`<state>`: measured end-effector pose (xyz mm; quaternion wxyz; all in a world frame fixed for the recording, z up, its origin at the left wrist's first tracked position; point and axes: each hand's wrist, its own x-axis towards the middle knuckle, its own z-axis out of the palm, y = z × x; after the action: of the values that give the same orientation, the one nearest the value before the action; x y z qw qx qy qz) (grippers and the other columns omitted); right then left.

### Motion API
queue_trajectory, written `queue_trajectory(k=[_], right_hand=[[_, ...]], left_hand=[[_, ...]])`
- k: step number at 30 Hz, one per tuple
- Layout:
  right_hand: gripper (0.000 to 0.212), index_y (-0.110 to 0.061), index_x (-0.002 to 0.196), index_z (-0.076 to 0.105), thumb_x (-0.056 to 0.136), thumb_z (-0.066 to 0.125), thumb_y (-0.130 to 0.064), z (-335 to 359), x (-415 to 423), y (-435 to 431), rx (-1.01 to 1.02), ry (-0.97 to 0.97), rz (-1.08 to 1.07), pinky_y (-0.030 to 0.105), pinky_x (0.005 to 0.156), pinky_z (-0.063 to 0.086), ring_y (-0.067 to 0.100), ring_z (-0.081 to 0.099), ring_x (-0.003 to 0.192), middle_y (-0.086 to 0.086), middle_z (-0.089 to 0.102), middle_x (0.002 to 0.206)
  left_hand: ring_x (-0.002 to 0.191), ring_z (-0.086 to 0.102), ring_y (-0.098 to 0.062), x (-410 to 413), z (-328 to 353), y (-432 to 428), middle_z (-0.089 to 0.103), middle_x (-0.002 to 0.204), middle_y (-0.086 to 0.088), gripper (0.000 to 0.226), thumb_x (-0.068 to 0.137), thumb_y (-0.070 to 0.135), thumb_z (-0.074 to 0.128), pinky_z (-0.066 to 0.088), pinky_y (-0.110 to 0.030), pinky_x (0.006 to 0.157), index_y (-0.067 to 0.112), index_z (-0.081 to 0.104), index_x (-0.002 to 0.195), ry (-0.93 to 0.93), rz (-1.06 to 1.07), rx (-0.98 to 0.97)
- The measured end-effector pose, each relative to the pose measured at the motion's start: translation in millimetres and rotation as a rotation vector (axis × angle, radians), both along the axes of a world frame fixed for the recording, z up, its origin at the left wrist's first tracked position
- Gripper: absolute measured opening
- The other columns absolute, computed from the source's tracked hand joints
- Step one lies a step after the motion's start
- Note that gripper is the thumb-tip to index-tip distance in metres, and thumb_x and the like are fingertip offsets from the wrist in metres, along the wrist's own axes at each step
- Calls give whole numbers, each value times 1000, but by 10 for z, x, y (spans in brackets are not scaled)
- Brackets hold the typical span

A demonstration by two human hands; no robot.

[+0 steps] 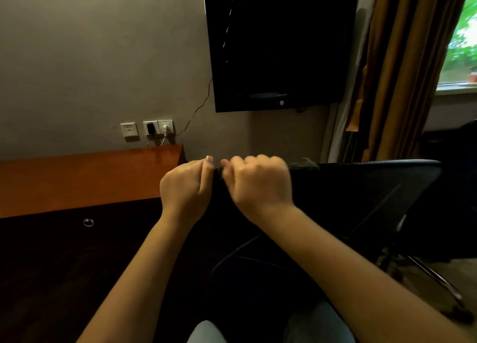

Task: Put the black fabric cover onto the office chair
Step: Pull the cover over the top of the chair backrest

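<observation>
We note black TV (281,53) on wall; sockets (147,130) lower left of TV; wooden desk (90,177) farther lower left; brown curtain (402,72) right of TV.

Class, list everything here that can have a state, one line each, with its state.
Left hand: pinches cover's edge.
Right hand: pinches cover's edge.
Cover: held up, hanging.
TV: screen dark.
Drawer: closed.
Curtain: drawn aside.
Socket: plug in.
</observation>
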<state>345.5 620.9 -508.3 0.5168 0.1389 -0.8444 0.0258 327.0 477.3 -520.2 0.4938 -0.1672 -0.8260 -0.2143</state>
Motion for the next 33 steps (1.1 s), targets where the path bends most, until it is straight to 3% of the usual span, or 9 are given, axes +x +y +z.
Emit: queue_trajectory(k=[5,8,16,22,26,33], right_hand=[[45,-18,60,55,98,39,-36,-30,-34,50,50,86,91,27,53,19,22,50,45,1,56,53],[44,-18,61,55,99,40,-34,-25,-35,267,60,76,129,27,52,21,21,50,45,0,55,53],[42,-9,69,62,98,39,-28,-78,-16,1335,-7,174,107,35,55,41,31,56,55,8,59,61],[52,-4,75,63,102,26,-30,-199,-132,2026,-84,220,61,37,63,34,32,56,60,13,61,67],[54,-3,72,61,102,25,-31,-231,-157,2060,-161,229,61,37,61,36,31,54,58,14,59,65],[55,-11,66,59,103,28,-39,-169,-87,1558,-212,199,2,36,62,35,28,52,56,9,56,60]], left_hand=[[34,40,-19,-77,-92,-86,45,44,0,58,100,28,29,19,-17,40,8,51,50,86,0,0],[32,36,-16,-101,-95,-35,41,43,1,54,99,22,33,22,-17,38,11,47,49,157,-24,-12],[32,40,-17,-167,-165,-72,45,41,-2,56,100,19,34,26,-18,37,7,54,49,207,-21,-17],[33,42,-18,-185,-132,15,48,43,-3,55,100,18,34,27,-18,38,7,56,50,213,1,-31],[32,38,-17,-153,-144,76,44,41,-2,56,99,19,36,20,-14,43,8,54,48,217,45,28],[33,27,-16,-83,-83,153,30,41,4,51,96,21,38,12,-15,47,19,36,45,202,91,131]])
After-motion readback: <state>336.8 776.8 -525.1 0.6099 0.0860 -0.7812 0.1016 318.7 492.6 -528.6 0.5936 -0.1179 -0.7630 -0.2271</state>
